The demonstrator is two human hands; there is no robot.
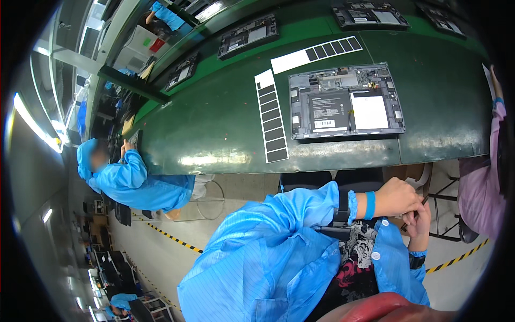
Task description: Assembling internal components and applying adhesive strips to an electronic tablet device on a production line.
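Observation:
Past the near edge of the green bench, low on the right, my two hands meet in front of my body. My left hand (396, 196) has a blue band at its wrist, and its fingers are bent closed. Against its fingertips, my right hand (418, 221) is also closed. A small dark bit shows between the fingers, too small to name. On the bench beyond lies an opened grey device chassis (294, 130) with a black battery (328, 109), a white panel (370, 112) and a circuit board along its far side. Neither hand touches it.
Two white strips with black rectangles, one left of the chassis (271, 115) and one behind it (316, 53), lie on the green bench (214, 129). Several more opened devices (249, 35) line the far side. Co-workers sit at left (129, 177) and far right (483, 188).

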